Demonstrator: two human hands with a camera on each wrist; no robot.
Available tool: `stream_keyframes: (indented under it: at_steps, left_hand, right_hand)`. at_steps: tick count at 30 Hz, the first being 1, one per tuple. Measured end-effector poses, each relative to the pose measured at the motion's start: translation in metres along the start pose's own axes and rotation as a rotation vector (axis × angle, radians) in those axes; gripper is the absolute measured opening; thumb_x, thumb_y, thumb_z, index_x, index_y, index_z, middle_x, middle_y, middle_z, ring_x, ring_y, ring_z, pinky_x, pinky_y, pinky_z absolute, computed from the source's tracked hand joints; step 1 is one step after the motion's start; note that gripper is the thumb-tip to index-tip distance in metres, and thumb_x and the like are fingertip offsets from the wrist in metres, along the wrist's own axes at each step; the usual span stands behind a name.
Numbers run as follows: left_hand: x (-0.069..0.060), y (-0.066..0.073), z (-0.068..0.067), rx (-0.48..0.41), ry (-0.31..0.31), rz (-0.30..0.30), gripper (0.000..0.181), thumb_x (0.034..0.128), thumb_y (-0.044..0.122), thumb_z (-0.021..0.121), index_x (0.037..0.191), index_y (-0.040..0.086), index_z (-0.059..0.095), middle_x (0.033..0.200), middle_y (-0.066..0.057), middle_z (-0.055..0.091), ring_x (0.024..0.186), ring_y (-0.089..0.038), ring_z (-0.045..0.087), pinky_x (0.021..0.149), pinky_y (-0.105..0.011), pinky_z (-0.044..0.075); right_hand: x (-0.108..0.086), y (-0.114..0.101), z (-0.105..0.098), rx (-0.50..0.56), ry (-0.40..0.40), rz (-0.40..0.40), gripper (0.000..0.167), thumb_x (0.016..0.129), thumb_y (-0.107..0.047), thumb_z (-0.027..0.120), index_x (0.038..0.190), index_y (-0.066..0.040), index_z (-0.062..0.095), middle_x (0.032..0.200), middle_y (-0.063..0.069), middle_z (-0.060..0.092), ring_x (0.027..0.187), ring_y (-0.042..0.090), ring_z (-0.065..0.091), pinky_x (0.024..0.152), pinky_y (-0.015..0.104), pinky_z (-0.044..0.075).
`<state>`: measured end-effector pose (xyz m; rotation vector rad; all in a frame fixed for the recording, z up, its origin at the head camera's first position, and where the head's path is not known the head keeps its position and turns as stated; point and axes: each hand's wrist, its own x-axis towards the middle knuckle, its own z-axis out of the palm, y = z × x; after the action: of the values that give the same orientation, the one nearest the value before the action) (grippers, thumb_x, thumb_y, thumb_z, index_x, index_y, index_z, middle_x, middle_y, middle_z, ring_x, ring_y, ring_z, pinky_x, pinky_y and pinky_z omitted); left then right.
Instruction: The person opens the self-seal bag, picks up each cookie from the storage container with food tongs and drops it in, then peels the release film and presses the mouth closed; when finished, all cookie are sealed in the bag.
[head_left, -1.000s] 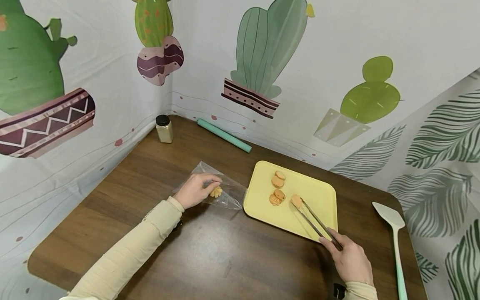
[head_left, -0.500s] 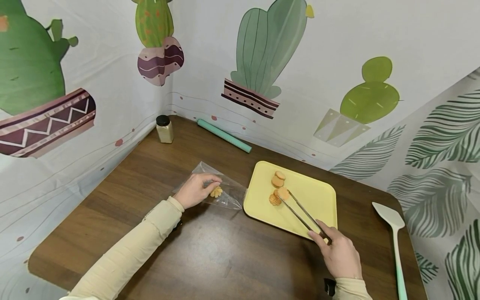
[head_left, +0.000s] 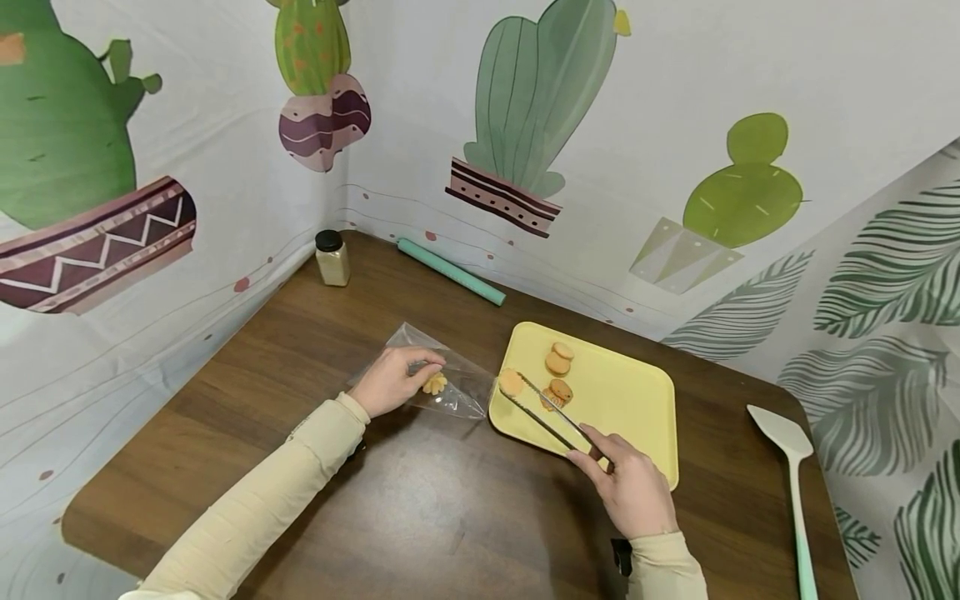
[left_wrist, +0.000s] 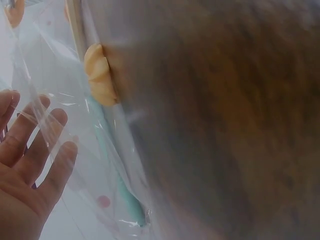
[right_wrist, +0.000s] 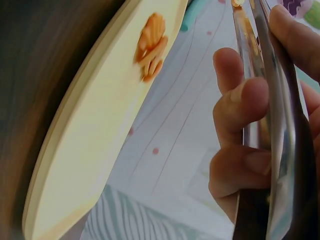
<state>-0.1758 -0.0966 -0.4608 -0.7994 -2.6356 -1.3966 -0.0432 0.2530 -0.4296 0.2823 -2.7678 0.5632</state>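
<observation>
My left hand point(head_left: 393, 379) pinches the edge of a clear plastic bag point(head_left: 467, 390) lying on the table. Inside the bag sits a flower-shaped cookie point(head_left: 434, 383), seen close through the film in the left wrist view. With its fingers curled round metal tongs point(right_wrist: 280, 120), my right hand point(head_left: 633, 492) holds a round cookie point(head_left: 512, 382) between the tong tips. That cookie is over the left edge of a yellow tray point(head_left: 630, 400), beside the bag. Several more cookies point(head_left: 558, 362) lie on the tray in two small groups, the nearer one partly hidden by the tongs.
A jar with a black lid point(head_left: 332, 260) stands at the back left corner. Near the wall lies a turquoise stick point(head_left: 452, 272). A white spatula point(head_left: 791, 467) with a green handle lies along the right edge of the wooden table point(head_left: 420, 500).
My right hand has moved left with the tongs, carrying the round cookie from the middle of the tray, past the other cookies, to the tray's left edge. The left hand has stayed on the bag.
</observation>
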Motion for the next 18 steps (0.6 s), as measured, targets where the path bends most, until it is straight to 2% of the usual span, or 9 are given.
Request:
stream_keyframes:
  at_steps: [12,18]
  left_hand:
    - [0.0,0.002,-0.001,-0.007,-0.002,0.009,0.016,0.095,0.013,0.064,0.108,0.009,0.074,0.111,-0.005,0.071,0.107,-0.02,0.064,0.089,-0.04,0.051]
    - [-0.001,0.003,0.0,0.011,0.001,0.003,0.017,0.0956,0.014,0.064,0.108,0.009,0.074,0.111,-0.006,0.071,0.093,-0.015,0.064,0.082,-0.038,0.051]
  right_hand:
    - [0.01,-0.013,0.016,-0.004,-0.097,-0.03,0.044,0.082,-0.044,0.075,0.119,-0.021,0.071,0.076,-0.023,0.049,0.055,-0.002,0.04,0.046,0.023,0.036]
    - [0.018,-0.018,0.021,-0.004,-0.12,-0.046,0.045,0.083,-0.046,0.073,0.12,-0.02,0.071,0.077,-0.017,0.056,0.054,-0.002,0.04,0.046,0.024,0.038]
